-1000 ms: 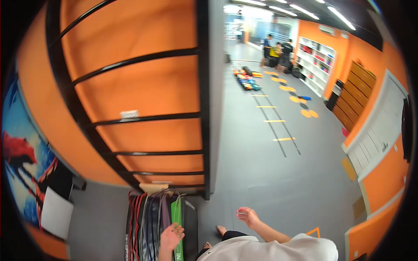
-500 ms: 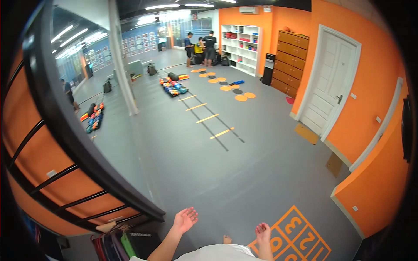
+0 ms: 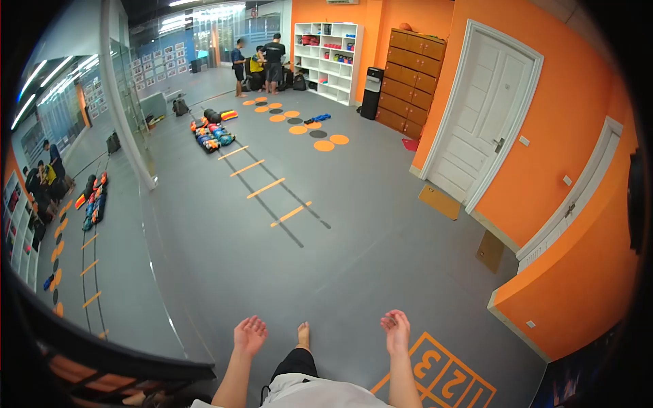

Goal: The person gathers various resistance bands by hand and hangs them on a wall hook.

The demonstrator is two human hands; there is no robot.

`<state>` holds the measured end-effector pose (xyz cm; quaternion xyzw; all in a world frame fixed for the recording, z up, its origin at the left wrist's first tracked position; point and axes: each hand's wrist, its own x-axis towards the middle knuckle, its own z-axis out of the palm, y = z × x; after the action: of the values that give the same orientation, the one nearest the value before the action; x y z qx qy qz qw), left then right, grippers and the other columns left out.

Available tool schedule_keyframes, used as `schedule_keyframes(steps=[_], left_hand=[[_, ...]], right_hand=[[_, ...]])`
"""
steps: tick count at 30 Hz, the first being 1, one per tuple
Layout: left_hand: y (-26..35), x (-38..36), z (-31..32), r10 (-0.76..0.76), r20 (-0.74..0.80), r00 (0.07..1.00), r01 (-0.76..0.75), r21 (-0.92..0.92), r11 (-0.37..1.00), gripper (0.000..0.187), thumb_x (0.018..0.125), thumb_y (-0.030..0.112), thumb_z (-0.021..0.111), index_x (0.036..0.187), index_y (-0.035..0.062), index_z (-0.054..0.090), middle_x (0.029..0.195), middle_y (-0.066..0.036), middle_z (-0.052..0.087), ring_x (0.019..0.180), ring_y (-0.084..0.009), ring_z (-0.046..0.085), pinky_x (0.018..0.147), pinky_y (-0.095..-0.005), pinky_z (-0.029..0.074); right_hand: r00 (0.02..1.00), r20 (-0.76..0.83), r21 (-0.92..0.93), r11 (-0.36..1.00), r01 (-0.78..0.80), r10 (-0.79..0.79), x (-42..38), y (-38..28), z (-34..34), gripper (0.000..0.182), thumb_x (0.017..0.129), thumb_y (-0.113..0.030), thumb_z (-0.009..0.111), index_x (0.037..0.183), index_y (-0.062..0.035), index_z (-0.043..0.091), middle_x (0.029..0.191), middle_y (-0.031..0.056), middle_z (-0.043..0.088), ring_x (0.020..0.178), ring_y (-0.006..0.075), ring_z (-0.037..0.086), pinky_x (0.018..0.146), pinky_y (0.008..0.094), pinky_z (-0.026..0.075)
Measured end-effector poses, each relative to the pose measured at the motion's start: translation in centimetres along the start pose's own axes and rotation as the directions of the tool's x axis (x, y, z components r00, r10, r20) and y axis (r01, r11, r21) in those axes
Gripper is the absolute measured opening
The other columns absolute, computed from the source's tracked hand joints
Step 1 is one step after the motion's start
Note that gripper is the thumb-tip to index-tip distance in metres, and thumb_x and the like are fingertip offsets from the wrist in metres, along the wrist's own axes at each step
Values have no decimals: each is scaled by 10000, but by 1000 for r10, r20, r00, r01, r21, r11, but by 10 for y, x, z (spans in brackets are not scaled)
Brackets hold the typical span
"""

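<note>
My left hand (image 3: 250, 334) is held out in front of my body, palm up, with nothing in it and its fingers apart. Level with it on the other side, my right hand (image 3: 396, 332) is raised with fingers loosely curled and apart, also holding nothing. Between them a bare foot (image 3: 304, 334) steps forward on the grey floor (image 3: 326, 272). An orange number grid (image 3: 442, 374) is marked on the floor beside my right forearm. Neither hand touches anything.
Ahead lies an agility ladder (image 3: 266, 188) with bags (image 3: 212, 134) at its far end. Orange and black dots (image 3: 298, 129) run behind it. A black rack (image 3: 122, 370) and a mirror (image 3: 61, 238) are left; a white door (image 3: 484, 115) is right. Several people (image 3: 262, 64) gather far back.
My view has moved forward and turned right. The black rack has slid down and left, and more mirror shows. A foot has come forward, and both hands sit higher relative to my body.
</note>
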<state>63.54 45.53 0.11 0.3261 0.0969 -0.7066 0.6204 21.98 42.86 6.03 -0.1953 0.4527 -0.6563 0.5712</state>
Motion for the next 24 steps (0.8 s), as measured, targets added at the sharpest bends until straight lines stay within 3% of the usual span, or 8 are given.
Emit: schedule_keyframes(steps=[4, 6, 10, 12, 15, 19, 23, 24], left_hand=[[40, 95, 42, 45, -4, 999, -45, -13, 999, 239, 859, 238, 472, 1039, 82, 491, 937, -42, 518, 871, -208, 515, 762, -373, 420], [45, 149, 72, 47, -19, 999, -47, 18, 999, 325, 868, 249, 449, 1142, 75, 464, 1049, -66, 524, 959, -228, 521, 827, -379, 410], [46, 241, 196, 65, 21, 998, -67, 147, 987, 422, 890, 260, 412, 1256, 49, 406, 1217, -108, 486, 1118, -254, 483, 930, -388, 372], [37, 284, 257, -37, 175, 984, -27, 351, 936, 484, 906, 269, 408, 1316, 17, 353, 1316, -133, 434, 1235, -266, 405, 1001, -390, 323], [18, 332, 346, -159, 282, 946, -22, 548, 836, 475, 904, 271, 444, 1289, -1, 381, 1311, -130, 440, 1243, -259, 397, 1005, -394, 323], [-4, 419, 411, -207, 334, 920, -33, 591, 806, 470, 891, 275, 485, 1271, 8, 413, 1291, -124, 458, 1238, -257, 404, 1000, -391, 328], [-16, 523, 402, -79, 124, 989, 7, 497, 868, 451, 847, 294, 514, 1206, 24, 466, 1236, -126, 488, 1177, -263, 448, 976, -401, 351], [-12, 539, 401, -87, -19, 996, 86, 459, 884, 458, 838, 299, 512, 1203, 28, 460, 1246, -128, 476, 1162, -278, 454, 964, -413, 360]], right_hand=[[999, 41, -17, 999, 28, -28, 106, 13, 26, 125, 902, -179, 456, 924, -77, 525, 890, 49, 563, 798, 182, 568, 718, 317, 466], [989, -134, 162, 986, -46, 68, 142, 3, 25, 145, 899, -192, 457, 938, -70, 525, 910, 62, 564, 825, 208, 565, 755, 340, 464], [975, -205, 250, 968, -32, 85, 217, -46, 38, 181, 893, -211, 461, 968, -61, 530, 957, 84, 568, 884, 240, 563, 793, 354, 458], [970, -242, 185, 982, 40, 6, 243, -70, 38, 211, 889, -218, 458, 990, -48, 532, 1007, 97, 565, 951, 254, 552, 818, 352, 453], [944, -329, 191, 977, 95, -28, 287, -81, 21, 231, 884, -218, 457, 1010, -38, 529, 1046, 105, 560, 987, 255, 545, 823, 357, 453], [887, -454, 292, 955, 56, 87, 371, -61, -18, 204, 869, -227, 464, 979, -63, 517, 1055, 90, 550, 973, 245, 545, 824, 344, 441], [885, -429, 380, 925, -2, 179, 499, -61, -26, 182, 863, -231, 476, 954, -77, 512, 1049, 81, 550, 968, 254, 543, 822, 342, 436], [896, -409, 390, 921, 2, 171, 534, -66, -17, 176, 865, -228, 479, 950, -77, 511, 1038, 87, 552, 963, 263, 546, 823, 349, 437]])
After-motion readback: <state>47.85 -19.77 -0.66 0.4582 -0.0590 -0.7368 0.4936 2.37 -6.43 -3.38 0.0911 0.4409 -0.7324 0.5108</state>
